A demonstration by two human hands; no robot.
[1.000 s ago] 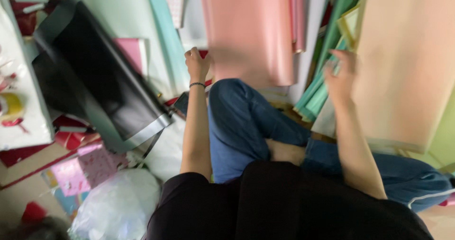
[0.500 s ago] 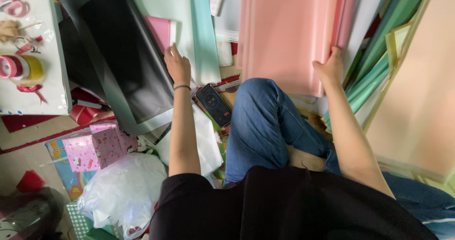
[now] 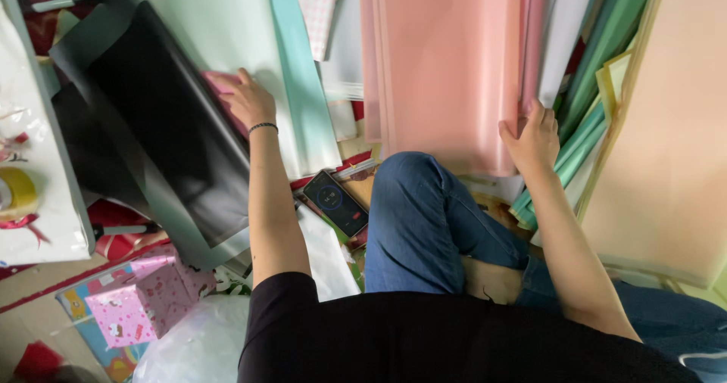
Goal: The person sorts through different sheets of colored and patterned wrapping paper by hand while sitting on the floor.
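My left hand [image 3: 246,99] rests with fingers spread on a small pink sheet [image 3: 219,88] at the edge of a pale mint sheet [image 3: 219,27], beside a black glossy sheet [image 3: 151,126]. A dark band sits on that wrist. My right hand [image 3: 534,137] grips the lower right edge of a stack of pink wrapping sheets [image 3: 447,57]. I sit on the floor with one blue-jeaned knee [image 3: 413,194] raised between my arms.
A phone with a lit screen [image 3: 337,201] lies by the knee. Green and teal sheets [image 3: 598,95] and a large peach sheet [image 3: 666,141] lie to the right. A white tray with tape rolls [image 3: 30,186], a pink wrapped box [image 3: 125,315] and a clear plastic bag [image 3: 189,345] are at the left.
My left hand has shifted left from the mint sheet onto the small pink sheet by the black one. My right hand stays on the pink stack's edge. The view has tilted slightly.
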